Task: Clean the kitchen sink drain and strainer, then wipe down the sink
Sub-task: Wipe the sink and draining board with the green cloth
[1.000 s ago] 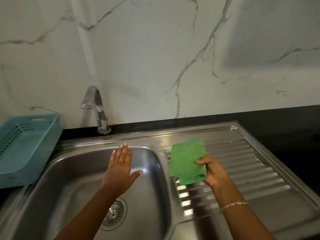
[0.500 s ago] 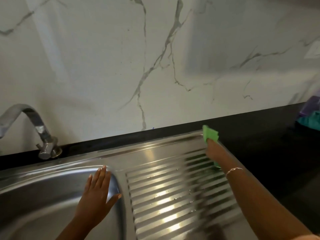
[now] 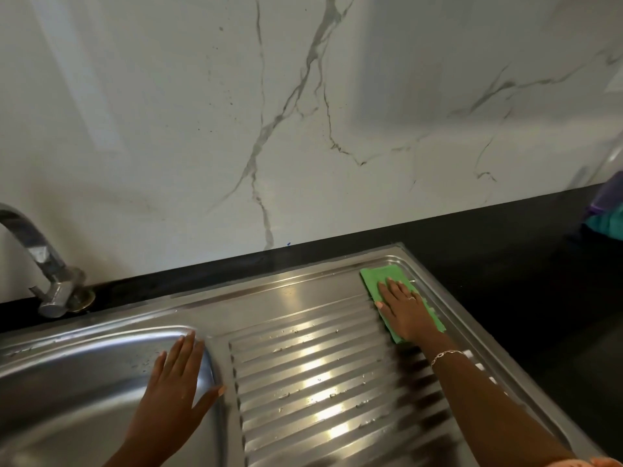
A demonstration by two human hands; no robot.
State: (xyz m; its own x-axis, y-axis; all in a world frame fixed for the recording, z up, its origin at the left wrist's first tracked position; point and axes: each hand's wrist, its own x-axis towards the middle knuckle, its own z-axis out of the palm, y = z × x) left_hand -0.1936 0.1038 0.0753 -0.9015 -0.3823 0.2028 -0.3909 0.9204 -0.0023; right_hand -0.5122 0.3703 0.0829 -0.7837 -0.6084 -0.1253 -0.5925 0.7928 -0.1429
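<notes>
Now flattened from its earlier pinch, the right hand (image 3: 403, 310) presses the green cloth (image 3: 382, 278) onto the drainboard's (image 3: 303, 372) far corner; left hand (image 3: 175, 385) hovers, fingers straight. Droplets remain; wiping looks barely begun.

Green cloth (image 3: 382, 277) lies flat (folded) on sink (image 3: 303, 294) drainboard's far corner.

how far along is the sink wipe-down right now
Done: cannot tell for the drain and strainer; they are out of view. In hand: the right hand presses the green cloth flat on the far right corner of the drainboard, so wiping looks just begun. The left hand is spread flat at the basin rim. Left: water droplets dot the ridges, and the basin shows drops too.
</notes>
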